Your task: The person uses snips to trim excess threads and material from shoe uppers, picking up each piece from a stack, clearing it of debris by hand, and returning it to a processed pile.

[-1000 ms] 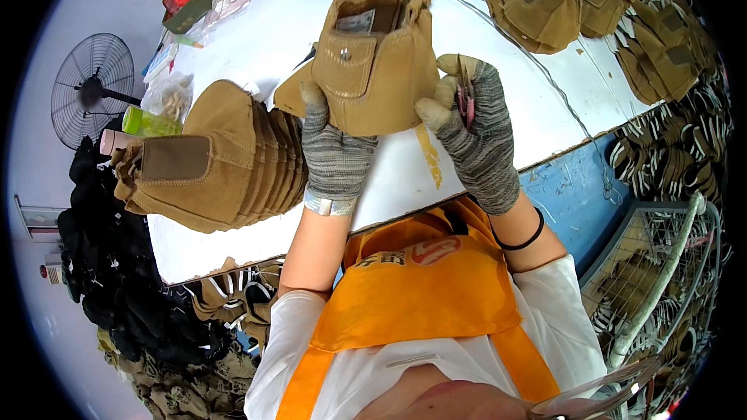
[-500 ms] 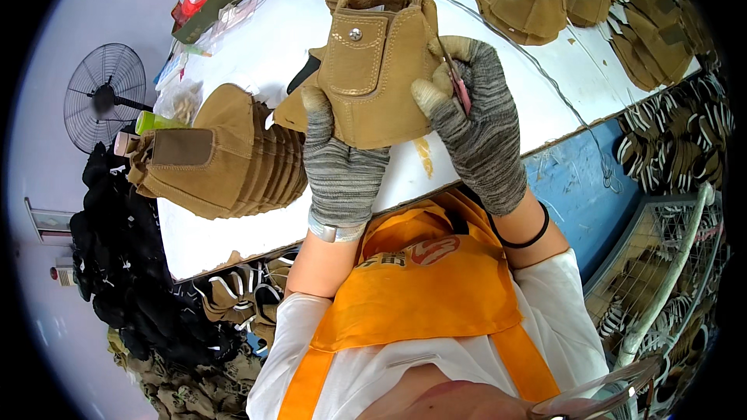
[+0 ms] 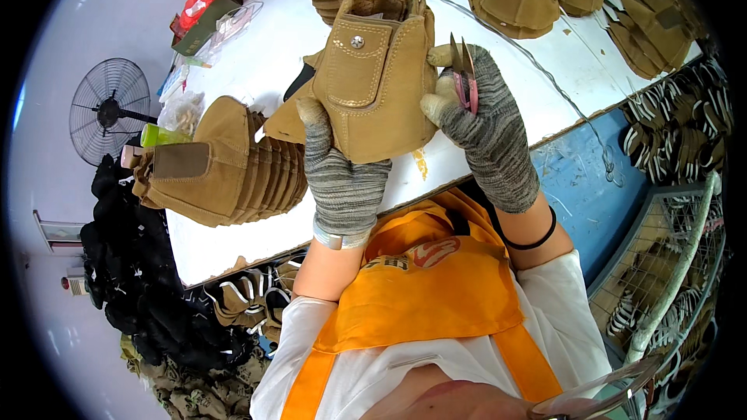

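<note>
White table (image 3: 233, 249) across the frame | brown shoe upper (image 3: 373, 89) at upper centre | my left hand (image 3: 344, 179) clasps its lower-left side | my right hand (image 3: 486, 124) curls round scissors (image 3: 466, 78), fingertips (image 3: 433, 107) at its right edge | parted blades just swung clear: I judge no cut under way

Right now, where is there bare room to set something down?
White table shows bare between the right hand and the cable, and between the far clear plastic and the held brown piece. Crowded: the left end, under a brown stack, and the far right, under brown piles.
</note>
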Action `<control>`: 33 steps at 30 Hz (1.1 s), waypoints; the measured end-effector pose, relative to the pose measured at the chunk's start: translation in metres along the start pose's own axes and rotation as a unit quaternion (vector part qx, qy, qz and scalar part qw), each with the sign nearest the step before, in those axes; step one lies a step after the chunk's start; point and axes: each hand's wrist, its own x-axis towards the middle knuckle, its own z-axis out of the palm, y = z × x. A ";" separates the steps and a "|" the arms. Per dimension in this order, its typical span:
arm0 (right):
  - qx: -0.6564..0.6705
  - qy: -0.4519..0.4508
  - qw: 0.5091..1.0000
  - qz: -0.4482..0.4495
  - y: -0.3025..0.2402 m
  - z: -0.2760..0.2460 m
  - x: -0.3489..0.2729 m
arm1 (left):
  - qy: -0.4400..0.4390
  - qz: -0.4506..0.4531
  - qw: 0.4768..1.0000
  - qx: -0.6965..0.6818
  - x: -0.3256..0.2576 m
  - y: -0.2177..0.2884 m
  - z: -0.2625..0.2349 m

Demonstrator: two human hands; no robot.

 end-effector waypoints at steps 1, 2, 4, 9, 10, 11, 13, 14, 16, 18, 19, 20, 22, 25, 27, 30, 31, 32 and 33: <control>-0.017 0.001 1.000 -0.017 -0.001 -0.001 -0.001 | 0.003 -0.006 1.000 -0.004 0.001 0.000 0.000; -0.034 0.003 0.999 -0.034 -0.001 -0.002 -0.001 | 0.007 -0.004 1.000 0.000 0.003 0.001 0.000; -0.051 0.011 0.996 -0.069 0.000 -0.002 -0.001 | 0.016 -0.001 1.000 0.009 0.005 0.002 -0.002; -0.124 0.101 0.969 -0.186 0.000 -0.013 0.013 | 0.042 -0.037 0.998 0.032 0.002 0.006 0.005; -0.135 0.098 0.964 -0.208 0.001 -0.015 0.016 | 0.051 -0.038 0.997 0.050 0.000 0.006 0.006; -0.144 0.093 0.958 -0.230 0.002 -0.016 0.018 | 0.062 -0.033 0.994 0.082 -0.002 0.005 0.007; -0.171 0.080 0.928 -0.320 0.023 -0.020 0.032 | 0.084 -0.024 0.986 0.142 -0.007 0.000 0.008; -0.138 0.061 0.956 -0.251 0.026 -0.019 0.029 | 0.079 -0.026 0.986 0.144 -0.008 -0.001 0.005; -0.068 0.024 0.991 -0.110 0.016 -0.010 0.023 | 0.065 -0.031 0.986 0.151 -0.008 -0.002 -0.001; -0.078 0.039 0.994 -0.060 0.016 -0.009 0.023 | 0.056 -0.032 0.983 0.172 -0.007 -0.007 0.001; -0.085 0.040 0.994 -0.047 0.018 -0.010 0.024 | 0.052 -0.032 0.981 0.182 -0.007 -0.009 0.002; -0.092 0.040 0.994 -0.034 0.021 -0.011 0.024 | 0.059 -0.036 0.942 0.329 -0.009 -0.006 -0.010; -0.075 0.060 0.994 -0.058 0.024 -0.008 0.024 | 0.064 -0.026 0.861 0.504 -0.012 -0.006 -0.024; -0.092 0.079 0.989 -0.084 0.023 -0.007 0.022 | 0.080 0.000 0.819 0.569 -0.011 -0.014 -0.015; -0.059 0.070 0.991 -0.093 0.021 -0.007 0.023 | 0.081 0.003 0.820 0.567 -0.009 -0.013 -0.009; -0.046 0.042 0.992 -0.108 0.014 -0.010 0.024 | 0.056 -0.002 0.793 0.606 -0.009 -0.008 -0.015; -0.045 0.032 0.993 -0.107 0.013 -0.011 0.025 | 0.055 -0.006 0.804 0.592 -0.009 -0.007 -0.014; -0.045 0.022 0.993 -0.106 0.013 -0.011 0.025 | 0.054 -0.010 0.814 0.578 -0.010 -0.006 -0.013; -0.041 0.009 0.992 -0.119 0.013 -0.011 0.025 | 0.054 -0.011 0.824 0.563 -0.013 -0.005 -0.011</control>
